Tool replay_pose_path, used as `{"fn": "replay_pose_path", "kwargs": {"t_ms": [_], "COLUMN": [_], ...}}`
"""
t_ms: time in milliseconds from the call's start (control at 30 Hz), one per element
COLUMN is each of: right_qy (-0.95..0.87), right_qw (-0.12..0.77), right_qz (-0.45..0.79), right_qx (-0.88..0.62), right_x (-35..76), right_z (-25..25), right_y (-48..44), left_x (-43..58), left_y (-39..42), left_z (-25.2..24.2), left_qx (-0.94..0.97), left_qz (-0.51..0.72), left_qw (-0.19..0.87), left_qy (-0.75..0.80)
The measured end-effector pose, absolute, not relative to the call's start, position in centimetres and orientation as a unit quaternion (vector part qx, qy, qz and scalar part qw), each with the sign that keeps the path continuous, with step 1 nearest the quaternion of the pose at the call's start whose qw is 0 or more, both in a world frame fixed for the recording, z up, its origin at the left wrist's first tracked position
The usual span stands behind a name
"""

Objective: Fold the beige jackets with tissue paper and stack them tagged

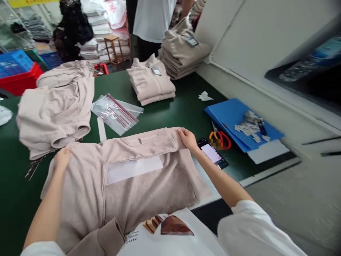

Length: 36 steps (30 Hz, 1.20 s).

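Observation:
A beige sweatshirt-like garment (144, 188) lies spread at the near edge of the green table, partly folded over. My left hand (63, 157) grips its cloth at the left, fingers curled into the fabric. At the far right corner of the folded-over strip, my right hand (187, 138) pinches the edge between thumb and fingers. A white rectangular sheet (134, 170) rests on the garment, its far edge under the folded strip. A cuffed sleeve end (113, 234) hangs close to my body.
Behind the garment are a printed clear plastic bag (117, 113) and a heap of beige garments (55, 106). Folded garments (151, 80) with tags are stacked farther back, near a person in white (153, 21). To the right lie a phone (212, 153), scissors (220, 139) and a blue folder (229, 113).

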State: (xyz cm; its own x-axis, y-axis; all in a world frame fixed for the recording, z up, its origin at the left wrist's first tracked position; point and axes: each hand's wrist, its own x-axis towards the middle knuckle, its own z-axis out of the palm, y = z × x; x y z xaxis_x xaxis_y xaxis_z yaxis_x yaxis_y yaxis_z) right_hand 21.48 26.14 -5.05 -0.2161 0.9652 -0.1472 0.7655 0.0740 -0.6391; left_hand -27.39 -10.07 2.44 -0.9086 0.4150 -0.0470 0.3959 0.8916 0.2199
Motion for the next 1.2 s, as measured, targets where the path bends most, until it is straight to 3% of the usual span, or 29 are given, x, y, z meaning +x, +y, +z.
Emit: {"fn": "replay_pose_path", "kwargs": {"t_ms": [100,200,400,500,667,833,1000,1200], "right_qy": [-0.759,-0.769,-0.702,-0.690,-0.723,-0.743,-0.749,-0.769], "right_qw": [0.102,0.063,0.122,0.110,0.202,0.257,0.267,0.293], "right_qz": [0.221,0.224,0.253,0.230,0.188,0.177,0.181,0.228], "right_qx": [-0.604,-0.596,-0.655,-0.677,-0.633,-0.592,-0.579,-0.520], "right_x": [20.4,19.4,22.7,25.0,25.2,24.9,25.4,25.5], "right_z": [-4.9,-5.0,-5.2,-6.1,-8.2,-9.1,-9.1,-9.4], "right_y": [27.0,27.4,24.7,21.0,16.8,17.0,17.1,16.9], "left_x": [-28.2,-27.2,-21.0,-14.6,-1.1,7.5,8.9,8.8], "left_y": [-12.0,-12.7,-8.2,-2.4,8.8,16.3,18.9,20.1], "left_z": [2.1,0.8,1.2,2.1,1.3,-1.1,-2.6,-2.4], "left_qx": [0.156,0.137,0.325,0.485,0.674,0.774,0.799,0.755], "left_qz": [0.049,-0.011,0.052,0.097,0.123,0.047,-0.035,-0.012], "left_qw": [0.015,-0.015,-0.174,-0.105,0.081,0.043,-0.001,-0.024], "left_qy": [0.986,0.990,0.928,0.863,0.724,0.630,0.600,0.655]}}
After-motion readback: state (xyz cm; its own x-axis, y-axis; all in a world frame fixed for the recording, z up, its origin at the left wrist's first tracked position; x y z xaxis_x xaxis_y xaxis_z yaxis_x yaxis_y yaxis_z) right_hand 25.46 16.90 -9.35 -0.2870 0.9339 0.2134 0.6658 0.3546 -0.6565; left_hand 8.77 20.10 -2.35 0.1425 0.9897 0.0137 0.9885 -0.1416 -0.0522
